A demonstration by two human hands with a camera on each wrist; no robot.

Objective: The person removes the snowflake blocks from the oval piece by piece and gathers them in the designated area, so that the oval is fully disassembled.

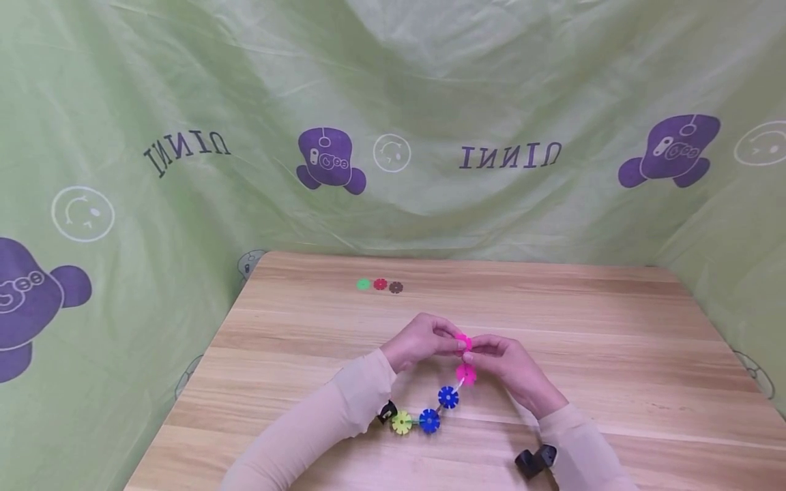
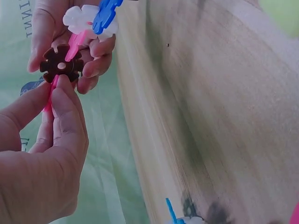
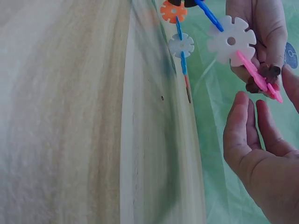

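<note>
My left hand [image 1: 424, 337] pinches a pink notched disc [image 1: 463, 342] at the end of a linked chain. Seen edge-on in the left wrist view, that disc slots into a brown disc [image 2: 61, 65]. The brown disc also joins another pink disc [image 2: 75, 45], followed by a white one [image 2: 81, 17] and a blue one [image 2: 107, 15]. My right hand [image 3: 261, 149] is around the brown disc, its fingers spread and a gap showing between fingertips and disc. Toward the front, the chain curves past blue discs [image 1: 448, 397] to a yellow one [image 1: 402, 422], beside the left sleeve.
Loose green [image 1: 364, 284], red [image 1: 381, 284] and brown discs [image 1: 396, 288] lie in a row on the far part of the wooden table [image 1: 552, 293]. An orange disc [image 3: 173, 11] shows in the right wrist view. Printed green cloth [image 1: 424, 75] surrounds the table.
</note>
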